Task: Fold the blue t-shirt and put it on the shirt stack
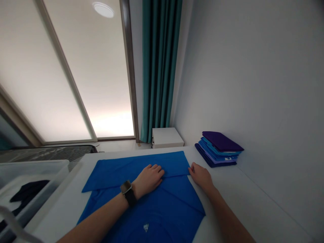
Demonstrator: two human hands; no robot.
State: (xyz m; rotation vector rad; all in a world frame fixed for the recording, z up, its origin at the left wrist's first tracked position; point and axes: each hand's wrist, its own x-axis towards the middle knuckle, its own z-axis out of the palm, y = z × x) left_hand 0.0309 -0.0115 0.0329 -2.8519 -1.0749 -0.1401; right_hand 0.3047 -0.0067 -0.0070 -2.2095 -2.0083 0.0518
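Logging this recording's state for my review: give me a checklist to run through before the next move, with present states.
1. Left grip on the blue shirt: ok.
2. Right grip at the folded flap's right edge: ok.
3. Flap's left end flush with the shirt body: not ok, it juts out.
4. Folded stack apart from the shirt: ok.
5. Underside of the shirt free of creases: cannot tell, hidden.
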